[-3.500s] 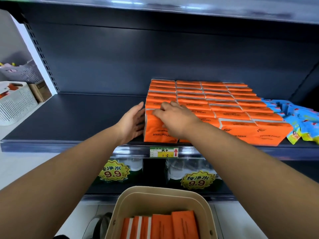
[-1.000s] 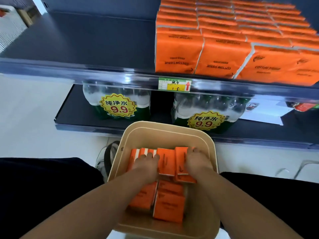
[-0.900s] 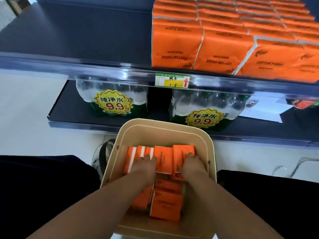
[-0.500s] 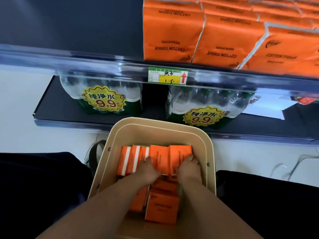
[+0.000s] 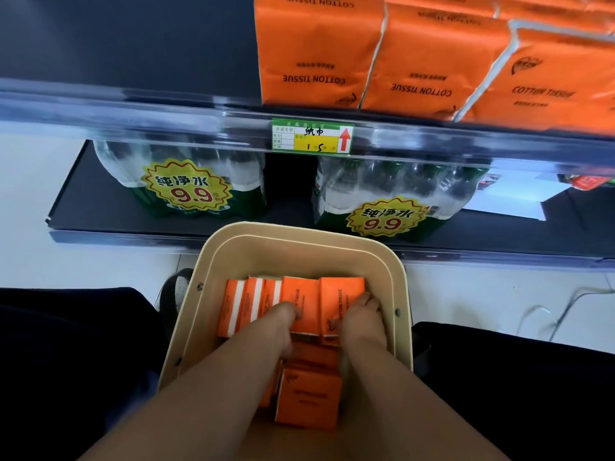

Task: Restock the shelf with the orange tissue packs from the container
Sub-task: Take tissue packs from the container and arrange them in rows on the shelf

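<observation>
- Container [image 5: 394, 264], beige with rounded corners, sits on the floor [image 5: 100, 261] in front of the lower shelf [image 5: 100, 207], between the person's dark-clad legs.
- We find the orange tissue packs [image 5: 306, 301] inside it: one row stands on edge across the middle, and further packs lie flat nearer the person.
- Left hand [image 5: 281, 327] is down in the container. Its fingers curl over the left side of two upright packs, with the thumb on the front face.
- Right hand [image 5: 362, 322] grips the same two packs from the right, with its fingers [image 5: 366, 299] wrapped round the outer edge.
- We judge the pair clamped between both hands, level with the rest of the row.
- Shelf [image 5: 133, 104] above carries stocked packs [image 5: 319, 51] of the same orange kind, set close to its front lip.
- Price tag [image 5: 312, 136] is fixed on that lip, just beneath the stocked packs.
- Two wrapped water bottle bundles [image 5: 186, 184] stand on the lower shelf, each with a yellow price sticker.
</observation>
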Demonstrator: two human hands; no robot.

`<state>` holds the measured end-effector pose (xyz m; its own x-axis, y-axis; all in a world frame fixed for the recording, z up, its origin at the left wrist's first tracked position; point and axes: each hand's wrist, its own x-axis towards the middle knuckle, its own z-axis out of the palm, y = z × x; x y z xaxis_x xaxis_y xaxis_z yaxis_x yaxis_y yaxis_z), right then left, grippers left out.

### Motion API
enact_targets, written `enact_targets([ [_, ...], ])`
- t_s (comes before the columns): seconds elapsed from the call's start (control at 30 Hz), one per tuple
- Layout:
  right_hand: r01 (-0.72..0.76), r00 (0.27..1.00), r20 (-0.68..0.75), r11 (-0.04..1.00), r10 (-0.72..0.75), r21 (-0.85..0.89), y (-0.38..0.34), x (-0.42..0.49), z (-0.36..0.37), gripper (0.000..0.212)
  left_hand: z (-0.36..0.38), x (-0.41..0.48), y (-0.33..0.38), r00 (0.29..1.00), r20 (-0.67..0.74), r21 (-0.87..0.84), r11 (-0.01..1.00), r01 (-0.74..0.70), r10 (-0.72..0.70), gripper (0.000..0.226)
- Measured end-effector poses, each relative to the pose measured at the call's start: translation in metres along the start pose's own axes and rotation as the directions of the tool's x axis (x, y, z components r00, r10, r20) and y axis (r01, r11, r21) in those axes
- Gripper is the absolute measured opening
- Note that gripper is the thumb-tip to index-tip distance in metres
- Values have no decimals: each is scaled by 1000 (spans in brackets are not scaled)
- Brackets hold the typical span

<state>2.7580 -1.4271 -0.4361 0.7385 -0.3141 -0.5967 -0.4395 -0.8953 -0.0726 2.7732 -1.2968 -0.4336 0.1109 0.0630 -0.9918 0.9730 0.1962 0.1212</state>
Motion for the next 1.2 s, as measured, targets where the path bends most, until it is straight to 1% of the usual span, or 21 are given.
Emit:
enact_targets([
  [0.03, -5, 1000, 9, 1000, 4, 11, 0, 0, 0, 100, -1, 1, -1, 1000, 4, -63, 998, -13, 13, 19],
  [0.1, -12, 1000, 19, 999, 12, 38, 0, -1, -2, 100, -3, 7, -5, 999, 4, -162, 986, -44, 45, 35],
  [0.13, -16, 1000, 16, 999, 16, 50, 0, -2, -3, 99, -4, 11, -6, 998, 5, -193, 980, -58, 60, 37],
  [0.23, 0, 1000, -14, 999, 0, 45, 2, -3, -4, 96, -6, 18, -6, 991, -23, -246, 960, -136, 135, 33],
  [0.33, 0, 1000, -14, 997, 2, 83, 3, -2, -4, 84, -6, 16, -3, 988, -22, -233, 960, -155, 155, 27],
  [0.5, 7, 999, -41, 998, -4, 70, 3, -5, -6, 64, -6, 12, 3, 994, 19, -276, 956, -99, 109, 24],
  [0.6, 10, 1000, -30, 996, -7, 89, 3, -4, -6, 61, -8, 19, 3, 997, 40, -381, 923, -50, 71, 11],
  [0.67, 16, 1000, -24, 994, -13, 105, 3, -4, -5, 63, -10, 19, 2, 997, 52, -415, 910, -24, 50, 9],
  [0.83, 9, 1000, -26, 986, -5, 165, 3, -4, -6, 66, -8, 17, 5, 997, 47, -423, 906, -34, 60, 6],
  [0.97, 13, 999, -33, 974, -6, 225, 5, -5, -9, 65, -7, 18, 2, 998, 34, -405, 914, -31, 49, 10],
  [1.03, 13, 1000, -30, 956, -4, 293, 5, -6, -11, 65, -5, 18, 2, 997, 46, -376, 926, -35, 56, 18],
  [1.1, 19, 1000, -29, 935, -10, 354, 6, -6, -14, 72, -5, 19, 1, 996, 60, -325, 945, -40, 63, 26],
  [1.17, 33, 999, -16, 936, -29, 351, 6, -7, -16, 79, -5, 21, -2, 994, 51, -253, 965, -76, 92, 26],
  [1.2, 41, 999, -12, 941, -39, 337, 6, -7, -17, 74, -5, 22, -4, 992, 39, -198, 974, -110, 120, 24],
])
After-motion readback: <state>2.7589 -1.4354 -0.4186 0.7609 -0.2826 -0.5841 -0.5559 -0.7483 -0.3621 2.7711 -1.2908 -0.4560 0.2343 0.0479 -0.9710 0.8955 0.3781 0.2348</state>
